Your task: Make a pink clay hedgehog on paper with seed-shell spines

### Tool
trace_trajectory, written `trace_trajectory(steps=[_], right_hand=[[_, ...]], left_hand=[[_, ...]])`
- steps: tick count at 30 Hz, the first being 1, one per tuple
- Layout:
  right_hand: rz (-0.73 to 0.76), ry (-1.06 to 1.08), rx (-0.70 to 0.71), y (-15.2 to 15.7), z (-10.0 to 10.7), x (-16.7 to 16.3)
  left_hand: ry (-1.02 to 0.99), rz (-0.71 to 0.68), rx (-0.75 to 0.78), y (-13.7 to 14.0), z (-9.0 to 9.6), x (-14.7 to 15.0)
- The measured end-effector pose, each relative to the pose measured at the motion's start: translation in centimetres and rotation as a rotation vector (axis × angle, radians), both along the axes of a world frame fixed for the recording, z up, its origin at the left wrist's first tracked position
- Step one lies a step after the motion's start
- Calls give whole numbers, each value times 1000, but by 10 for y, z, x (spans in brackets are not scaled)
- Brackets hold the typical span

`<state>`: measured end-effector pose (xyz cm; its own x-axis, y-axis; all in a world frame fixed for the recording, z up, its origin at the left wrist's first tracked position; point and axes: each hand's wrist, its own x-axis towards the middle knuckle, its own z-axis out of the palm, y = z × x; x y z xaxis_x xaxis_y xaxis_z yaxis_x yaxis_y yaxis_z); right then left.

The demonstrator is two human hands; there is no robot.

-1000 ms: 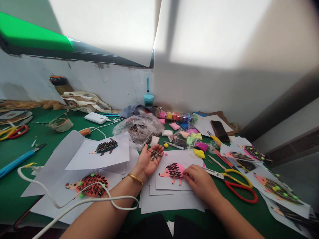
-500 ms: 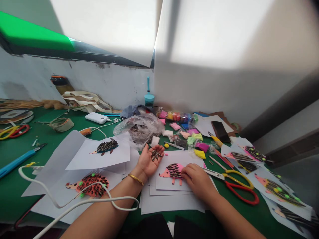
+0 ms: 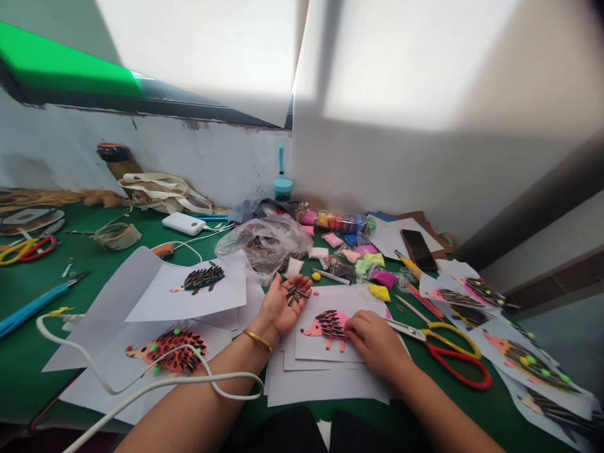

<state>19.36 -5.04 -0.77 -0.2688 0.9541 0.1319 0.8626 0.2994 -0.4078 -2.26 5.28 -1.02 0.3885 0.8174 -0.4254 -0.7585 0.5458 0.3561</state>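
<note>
My left hand [image 3: 282,307] is turned palm up and cupped, with several striped sunflower seeds [image 3: 297,294] lying in it. Just right of it, a pink clay hedgehog [image 3: 333,323] lies on a white paper sheet [image 3: 314,351], its back partly covered with rows of seeds. My right hand [image 3: 372,336] rests at the hedgehog's rear end, thumb and fingertips pinched together against it. Whatever is between those fingertips is hidden. Behind my left hand, a clear plastic bag [image 3: 268,245] holds more sunflower seeds.
Red-and-yellow-handled scissors [image 3: 453,352] lie right of my right hand. Finished hedgehog pictures [image 3: 533,362] line the right side, another seed hedgehog [image 3: 204,278] the left. Clay packets [image 3: 365,267] sit behind. A white cable [image 3: 221,377] crosses by my left forearm; a blue knife [image 3: 35,308] lies far left.
Both hands stay nearly in place. My right fingertips have shifted very slightly at the hedgehog's rear; the seeds still lie in my left palm.
</note>
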Motion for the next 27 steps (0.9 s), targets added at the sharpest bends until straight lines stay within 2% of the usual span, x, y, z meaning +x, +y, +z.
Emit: trace_trajectory(steps=[7,11,20,27], right_hand=[[-1,49,22,1,2,4],[4,101,67,4,10,3],[86,86,226,35,37,-38],[110,-6,255,59,39,-60]], left_hand=[[-13,-18,0,-3,5,1],[-81,-87,39,-8,10,2],[-187,-255,127,-20,22,2],[-219,-259,137,-21,22,2]])
